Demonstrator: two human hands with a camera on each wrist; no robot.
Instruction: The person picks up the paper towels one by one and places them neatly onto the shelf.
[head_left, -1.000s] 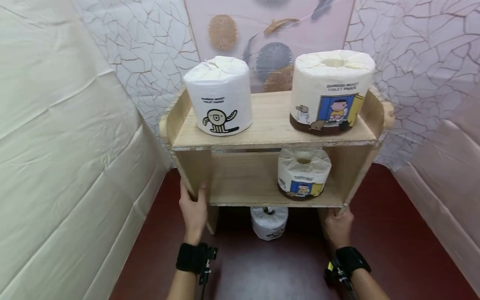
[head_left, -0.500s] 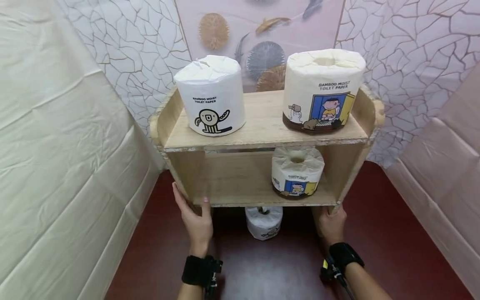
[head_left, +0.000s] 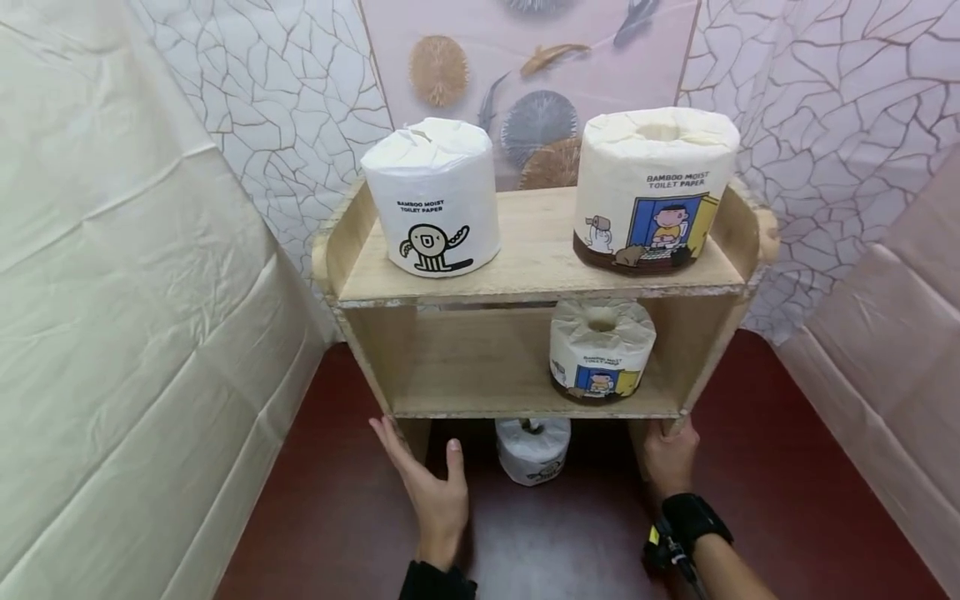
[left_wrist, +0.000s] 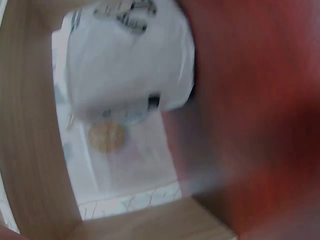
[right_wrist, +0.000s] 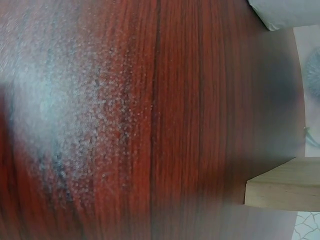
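Observation:
A two-tier wooden shelf (head_left: 465, 358) stands in the middle of the head view. My left hand (head_left: 438, 500) is open at the foot of its left side, fingers straight and thumb apart, fingertips right at the panel's lower part. The right hand (head_left: 670, 458) grips the lower right side panel below the middle board. On the top board are a white toilet roll (head_left: 435, 200) at left and a cream toilet roll (head_left: 645, 200) at right. A third toilet roll (head_left: 602, 354) sits on the middle board. Underneath, another white toilet roll (left_wrist: 132, 60) rests on the table.
The dark red table (head_left: 345, 517) extends on both sides and in front of the shelf. Pale padded cloth walls flank it, the left one (head_left: 150, 333) close by. A patterned cloth hangs behind. In the right wrist view, a shelf leg (right_wrist: 280, 190) meets the table.
My left hand has come off the shelf's left side, moving down and to the right as its fingers spread. The right hand keeps its hold, and the toilet rolls stay in place.

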